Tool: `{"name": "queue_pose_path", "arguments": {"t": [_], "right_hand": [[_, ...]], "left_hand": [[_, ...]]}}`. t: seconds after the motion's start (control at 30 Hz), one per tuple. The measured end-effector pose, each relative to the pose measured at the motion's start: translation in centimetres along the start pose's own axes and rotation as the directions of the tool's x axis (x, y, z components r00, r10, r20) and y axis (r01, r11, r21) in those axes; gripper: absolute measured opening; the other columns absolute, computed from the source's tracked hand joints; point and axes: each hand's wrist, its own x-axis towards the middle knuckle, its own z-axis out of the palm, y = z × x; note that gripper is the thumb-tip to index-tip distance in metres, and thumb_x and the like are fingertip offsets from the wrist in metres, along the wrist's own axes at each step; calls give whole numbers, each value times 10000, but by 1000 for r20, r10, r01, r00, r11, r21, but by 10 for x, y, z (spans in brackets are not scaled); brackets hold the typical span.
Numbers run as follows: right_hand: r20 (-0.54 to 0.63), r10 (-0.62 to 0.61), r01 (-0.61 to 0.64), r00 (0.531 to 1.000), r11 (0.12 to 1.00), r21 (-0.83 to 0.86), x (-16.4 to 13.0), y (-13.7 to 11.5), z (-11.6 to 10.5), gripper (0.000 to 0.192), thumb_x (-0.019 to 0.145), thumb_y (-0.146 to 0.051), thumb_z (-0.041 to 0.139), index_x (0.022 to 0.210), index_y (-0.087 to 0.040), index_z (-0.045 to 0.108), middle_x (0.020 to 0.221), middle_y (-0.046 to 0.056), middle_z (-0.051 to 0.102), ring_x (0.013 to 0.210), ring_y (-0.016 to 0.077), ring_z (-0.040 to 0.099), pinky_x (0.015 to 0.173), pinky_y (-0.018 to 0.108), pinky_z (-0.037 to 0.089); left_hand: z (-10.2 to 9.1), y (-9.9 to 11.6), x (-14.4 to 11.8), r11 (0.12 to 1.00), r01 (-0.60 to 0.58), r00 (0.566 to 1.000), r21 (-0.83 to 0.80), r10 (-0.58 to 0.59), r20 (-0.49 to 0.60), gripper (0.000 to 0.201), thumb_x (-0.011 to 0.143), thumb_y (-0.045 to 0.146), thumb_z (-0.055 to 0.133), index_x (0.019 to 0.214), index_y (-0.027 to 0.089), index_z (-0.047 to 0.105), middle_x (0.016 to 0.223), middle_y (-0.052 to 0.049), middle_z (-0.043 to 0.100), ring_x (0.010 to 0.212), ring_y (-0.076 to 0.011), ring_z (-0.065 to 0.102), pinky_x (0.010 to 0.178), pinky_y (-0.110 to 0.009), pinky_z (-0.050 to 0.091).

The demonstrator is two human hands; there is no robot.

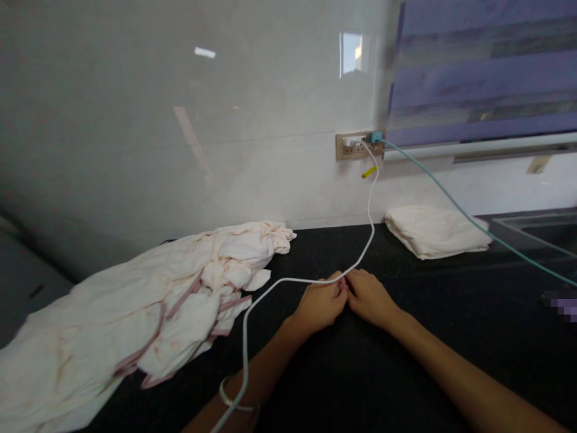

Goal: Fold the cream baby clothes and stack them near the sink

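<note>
Both forearms reach forward over the dark tabletop (pixel 406 373) and meet near its middle; the left hand (pixel 321 304) and right hand (pixel 370 296) lie knuckles up, touching, fingers curled shut on the white cable (pixel 370 225) between them; the cable climbs from the hands to the wall socket (pixel 356 146) and loops back across the left wrist; crumpled cloth (pixel 148 300) lies to the left, a folded cloth (pixel 435 231) behind right; a teal cable (pixel 473 219) runs from the socket off to the right.
</note>
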Motion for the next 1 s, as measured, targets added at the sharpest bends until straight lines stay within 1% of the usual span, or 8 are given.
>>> {"name": "queue_pose_path", "arguments": {"t": [0.07,0.17,0.3,0.5,0.67,0.87,1.0], "right_hand": [[2,-2,2,1000,1000,-15,0,0,1,237,987,-224,448,1111,-180,646,1159,116,691,1074,238,601,895,311,382],[5,2,-2,1000,1000,-31,-1,0,1,247,994,-228,435,1121,-179,641,1165,116,686,1066,239,600,886,316,380],[-6,-8,8,1000,1000,-27,-1,0,1,242,984,-220,448,1130,-178,636,1162,107,686,1062,238,602,888,316,383],[14,-2,2,1000,999,-34,0,1,1,222,976,-218,461,1109,-182,636,1145,111,688,1070,236,606,897,311,391],[15,2,-2,1000,999,-41,-1,-2,-2,218,979,-213,454,1100,-188,634,1152,112,690,1059,234,611,884,309,394],[19,10,-9,1000,998,-68,-2,-5,-3,252,976,-213,444,1134,-175,636,1183,135,684,1061,259,614,887,330,407],[21,2,-1,1000,997,-79,-3,-7,-1,274,957,-193,451,1155,-161,637,1174,154,679,1077,269,616,911,336,414]], "left_hand": [[1,-1,0,1000,3,1000,-4,-3,6,284,1032,364,372,1014,228,621,709,-3,654,654,-178,604,659,-261,404],[2,-2,0,999,-12,1000,-32,12,15,327,1045,394,336,1016,223,613,653,19,614,553,-158,559,609,-261,390],[1,-3,-2,997,-18,999,-81,20,27,301,1041,399,348,1049,229,597,638,49,597,448,-126,499,560,-254,373],[1,-4,-2,995,-15,999,-96,18,34,295,1037,386,357,1016,224,603,580,53,570,460,-134,517,568,-252,378],[2,-5,-1,996,-33,999,-79,32,-9,278,1031,374,378,992,228,611,587,46,585,500,-141,528,586,-256,375],[6,-5,0,998,-20,1000,-60,20,-13,329,1050,416,331,1024,240,609,588,57,570,457,-135,492,566,-259,365],[7,-4,2,1000,-17,1000,5,17,-19,338,1051,405,324,983,234,608,594,42,560,547,-150,540,627,-262,383]]}}
